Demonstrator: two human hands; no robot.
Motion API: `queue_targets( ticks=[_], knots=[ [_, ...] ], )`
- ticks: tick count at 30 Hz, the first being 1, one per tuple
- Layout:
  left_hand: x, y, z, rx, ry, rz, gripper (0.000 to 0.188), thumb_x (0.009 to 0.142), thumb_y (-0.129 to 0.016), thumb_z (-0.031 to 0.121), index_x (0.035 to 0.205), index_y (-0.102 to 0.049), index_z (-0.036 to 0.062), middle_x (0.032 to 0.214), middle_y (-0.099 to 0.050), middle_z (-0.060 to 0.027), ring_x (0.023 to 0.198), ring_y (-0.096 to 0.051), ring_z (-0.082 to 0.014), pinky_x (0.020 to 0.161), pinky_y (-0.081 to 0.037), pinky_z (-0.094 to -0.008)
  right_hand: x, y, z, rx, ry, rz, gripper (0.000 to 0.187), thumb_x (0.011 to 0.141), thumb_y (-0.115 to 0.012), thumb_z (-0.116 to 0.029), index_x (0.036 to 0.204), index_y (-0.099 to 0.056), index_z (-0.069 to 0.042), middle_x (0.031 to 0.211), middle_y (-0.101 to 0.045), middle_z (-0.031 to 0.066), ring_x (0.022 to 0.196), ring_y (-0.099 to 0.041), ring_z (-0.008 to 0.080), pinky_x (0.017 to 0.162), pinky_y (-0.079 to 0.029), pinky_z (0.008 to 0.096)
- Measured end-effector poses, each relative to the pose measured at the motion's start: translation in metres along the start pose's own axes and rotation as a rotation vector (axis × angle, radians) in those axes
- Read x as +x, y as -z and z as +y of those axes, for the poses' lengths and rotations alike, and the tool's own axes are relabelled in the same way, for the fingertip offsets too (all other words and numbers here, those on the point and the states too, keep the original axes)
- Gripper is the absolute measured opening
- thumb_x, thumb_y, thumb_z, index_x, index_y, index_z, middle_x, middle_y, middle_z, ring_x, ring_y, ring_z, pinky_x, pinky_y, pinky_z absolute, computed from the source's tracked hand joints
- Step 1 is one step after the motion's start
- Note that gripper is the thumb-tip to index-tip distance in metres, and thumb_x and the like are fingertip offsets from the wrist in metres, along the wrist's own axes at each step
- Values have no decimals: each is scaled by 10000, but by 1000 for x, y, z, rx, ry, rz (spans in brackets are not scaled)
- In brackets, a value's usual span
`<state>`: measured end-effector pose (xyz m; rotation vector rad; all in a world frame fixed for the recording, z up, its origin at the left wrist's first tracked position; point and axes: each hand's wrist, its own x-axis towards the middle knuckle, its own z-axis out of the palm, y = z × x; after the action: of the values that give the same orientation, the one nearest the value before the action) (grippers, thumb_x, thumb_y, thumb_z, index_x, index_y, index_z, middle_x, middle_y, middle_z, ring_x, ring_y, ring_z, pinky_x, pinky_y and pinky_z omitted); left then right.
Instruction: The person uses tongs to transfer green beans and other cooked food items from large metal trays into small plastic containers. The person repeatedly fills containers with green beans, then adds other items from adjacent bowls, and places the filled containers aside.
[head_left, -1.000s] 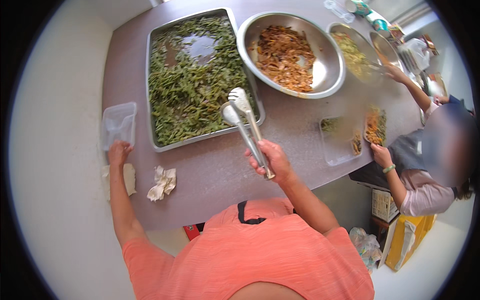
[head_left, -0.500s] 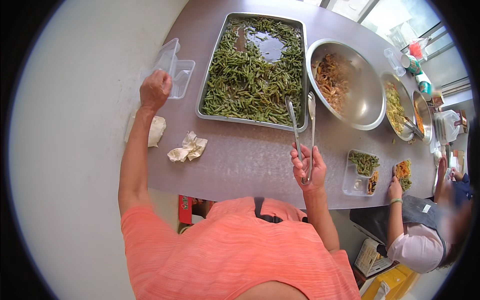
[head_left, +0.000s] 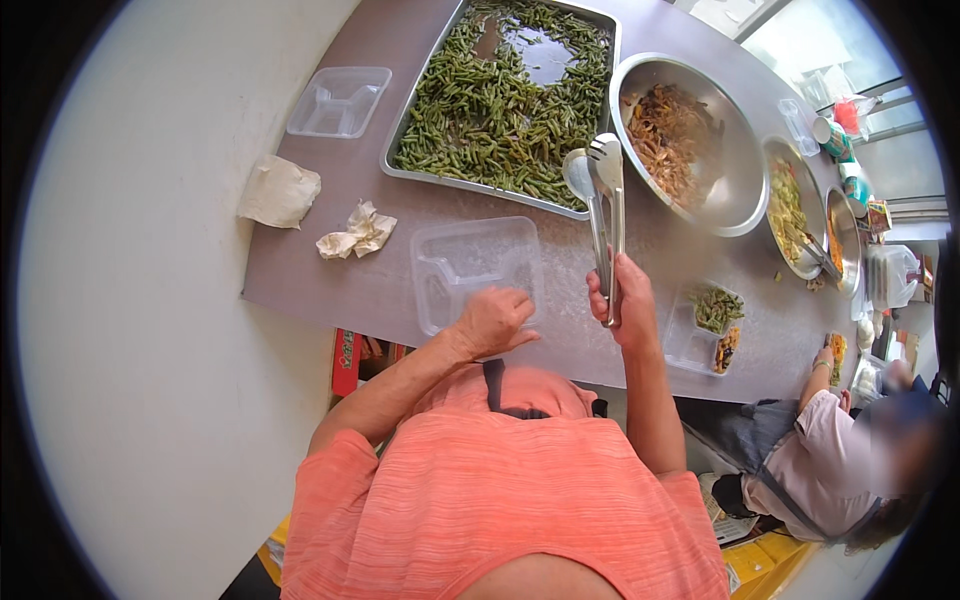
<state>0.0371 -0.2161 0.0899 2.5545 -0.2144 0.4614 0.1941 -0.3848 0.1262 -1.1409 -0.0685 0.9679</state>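
Observation:
A clear plastic container with divided compartments is in front of me on the near part of the table. My left hand is at its near right corner, fingers curled with the edge seemingly between them and the thumb. My right hand grips metal serving tongs near their hinged end. Their heads point away from me, beside the near right corner of a metal tray of cut green beans. Nothing hangs from the tongs.
Another clear container and crumpled cloths are at left. A steel bowl holds shredded brown food, with more bowls beyond. At right, a part-filled container sits near a co-worker.
My left hand has brought a clear container from the far left to the space before me, leaving another behind. The tongs have turned more upright; the co-worker's filled container has moved right.

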Motion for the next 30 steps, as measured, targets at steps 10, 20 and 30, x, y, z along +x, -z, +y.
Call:
queue_targets(
  ticks=[10,20,30],
  knots=[
    [-120,45,-156,98,935,389,229,843,-659,285,828,-677,57,774,-646,-122,693,-633,-266,645,-501,-379,82,34,-17,-990,94,298,439,922,-531,-413,960,-600,19,673,-608,117,510,-591,196,420,-457,338],
    [-95,36,-125,-313,1128,-103,375,777,-714,376,737,-604,19,656,-633,-137,623,-626,-241,610,-499,-369,158,11,-18,-1127,60,359,469,918,-515,-399,809,-599,50,568,-575,141,496,-590,250,480,-467,389],
    [-72,35,-186,-333,979,178,299,756,-718,285,887,-669,20,690,-661,-110,633,-646,-237,620,-510,-362,158,-41,12,-1517,252,148,420,912,-557,-364,872,-508,52,806,-629,299,798,-628,457,670,-491,503]
  ],
)
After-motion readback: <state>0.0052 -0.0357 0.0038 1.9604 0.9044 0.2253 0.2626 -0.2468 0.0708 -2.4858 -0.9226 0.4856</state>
